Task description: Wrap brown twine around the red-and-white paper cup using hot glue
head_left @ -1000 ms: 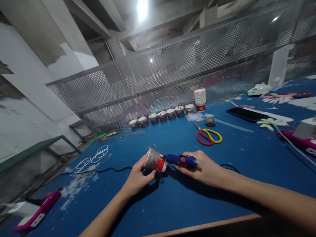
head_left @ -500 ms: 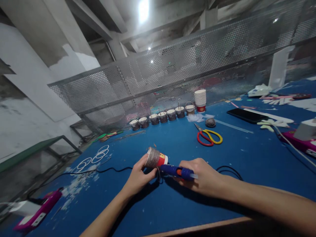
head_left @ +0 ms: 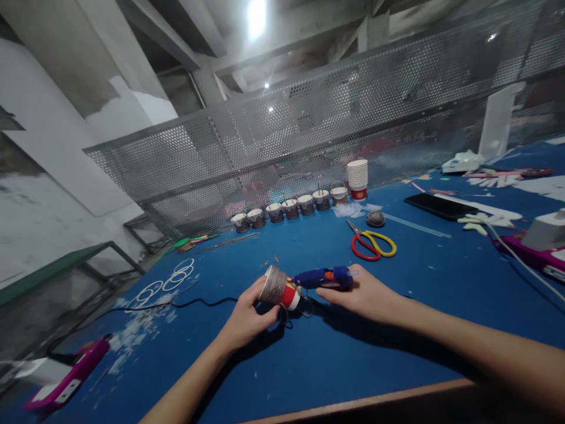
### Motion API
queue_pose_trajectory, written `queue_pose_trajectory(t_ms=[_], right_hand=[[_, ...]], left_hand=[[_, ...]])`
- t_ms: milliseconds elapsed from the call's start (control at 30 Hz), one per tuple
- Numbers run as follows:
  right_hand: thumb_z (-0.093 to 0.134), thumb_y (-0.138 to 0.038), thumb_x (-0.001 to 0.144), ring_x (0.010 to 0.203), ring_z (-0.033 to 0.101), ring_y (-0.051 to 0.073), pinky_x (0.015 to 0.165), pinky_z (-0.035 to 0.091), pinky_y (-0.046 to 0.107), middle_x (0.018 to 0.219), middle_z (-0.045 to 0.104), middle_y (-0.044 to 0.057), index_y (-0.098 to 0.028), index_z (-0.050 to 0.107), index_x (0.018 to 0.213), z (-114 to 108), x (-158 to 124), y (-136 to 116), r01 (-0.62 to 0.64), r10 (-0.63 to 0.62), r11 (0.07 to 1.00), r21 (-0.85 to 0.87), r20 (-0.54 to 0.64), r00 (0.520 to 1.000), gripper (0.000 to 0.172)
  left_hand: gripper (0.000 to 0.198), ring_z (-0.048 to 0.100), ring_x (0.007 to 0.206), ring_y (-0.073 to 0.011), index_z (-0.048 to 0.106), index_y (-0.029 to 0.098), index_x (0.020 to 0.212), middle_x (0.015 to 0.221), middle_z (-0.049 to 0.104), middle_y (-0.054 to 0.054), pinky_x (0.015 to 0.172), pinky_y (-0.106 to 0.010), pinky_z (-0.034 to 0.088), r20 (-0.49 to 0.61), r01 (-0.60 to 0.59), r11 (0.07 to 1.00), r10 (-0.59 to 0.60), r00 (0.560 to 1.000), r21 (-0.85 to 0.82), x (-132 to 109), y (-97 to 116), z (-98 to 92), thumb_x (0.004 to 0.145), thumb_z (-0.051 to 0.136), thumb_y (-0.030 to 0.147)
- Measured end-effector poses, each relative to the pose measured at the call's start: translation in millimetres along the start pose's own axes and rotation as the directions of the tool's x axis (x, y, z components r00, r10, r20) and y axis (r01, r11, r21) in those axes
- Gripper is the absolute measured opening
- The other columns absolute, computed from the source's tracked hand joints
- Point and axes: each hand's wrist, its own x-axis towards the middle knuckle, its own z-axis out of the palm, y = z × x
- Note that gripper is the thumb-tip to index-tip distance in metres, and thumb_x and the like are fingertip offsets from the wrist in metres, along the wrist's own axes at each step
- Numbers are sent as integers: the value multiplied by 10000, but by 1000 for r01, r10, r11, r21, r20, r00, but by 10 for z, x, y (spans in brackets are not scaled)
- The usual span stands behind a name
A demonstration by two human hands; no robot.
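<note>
My left hand (head_left: pixel 247 315) is closed around a paper cup (head_left: pixel 279 287) lying on its side; the cup is partly wound with grey string and shows a red band. My right hand (head_left: pixel 362 293) grips a blue hot glue gun (head_left: pixel 324 277) with an orange trigger. The gun's nozzle points left and touches the red end of the cup. A black cord (head_left: pixel 194 303) runs left from the gun across the blue table (head_left: pixel 309 365).
Red and yellow scissors (head_left: pixel 373 243) lie behind my hands. A row of wrapped cups (head_left: pixel 289 208) and a stack of white cups (head_left: pixel 357 176) stand by the mesh fence. A black phone (head_left: pixel 439 206) lies right. White rings (head_left: pixel 170 281) and a pink power strip (head_left: pixel 66 383) lie left.
The glue gun dropped below the cup half a second ago, then rose back level with the cup's red end. My left hand kept hold of the cup and turned it slightly.
</note>
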Motion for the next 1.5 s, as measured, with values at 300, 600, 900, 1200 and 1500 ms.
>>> queue_pose_trajectory(t_ms=[300,600,900,1200,1500], right_hand=[[596,-316,776,523,311,76,463,282,197,557,392,-48,-131,618,670,-11,-24,-12,-27,23,998,61,62,998,214],[588,-340,773,525,314,83,452,268,201,552,393,-44,-143,585,630,-19,-16,12,11,-10,1000,-29,32,999,244],[579,-332,790,535,304,81,453,267,196,554,369,-46,-138,586,646,-42,-19,-8,-12,10,999,38,75,997,241],[595,-349,777,512,327,84,454,276,205,538,414,-42,-152,559,608,-33,-43,-10,-4,7,999,-54,43,999,262],[595,-344,784,512,401,94,475,310,210,570,542,-8,-144,611,669,-10,-60,16,34,-30,974,-225,22,999,232]], left_hand=[[301,626,1073,-239,684,168,1016,1166,672,-100,959,-384,478,0,-8,1000,8,1000,25,-1,36,-4,740,566,160],[304,618,1091,-236,691,168,987,1155,680,-91,987,-378,459,6,-36,998,36,999,59,-8,24,-13,716,557,144],[301,617,1066,-245,687,173,971,1125,681,-90,958,-387,474,26,-17,996,15,1000,88,-20,31,-17,703,554,140],[271,625,1035,-240,692,173,938,1098,684,-87,934,-370,482,24,-51,993,48,999,108,-13,39,-20,715,545,129],[283,613,1071,-239,686,171,969,1132,675,-93,966,-381,465,25,-32,995,30,999,98,-2,49,-13,725,546,143]])
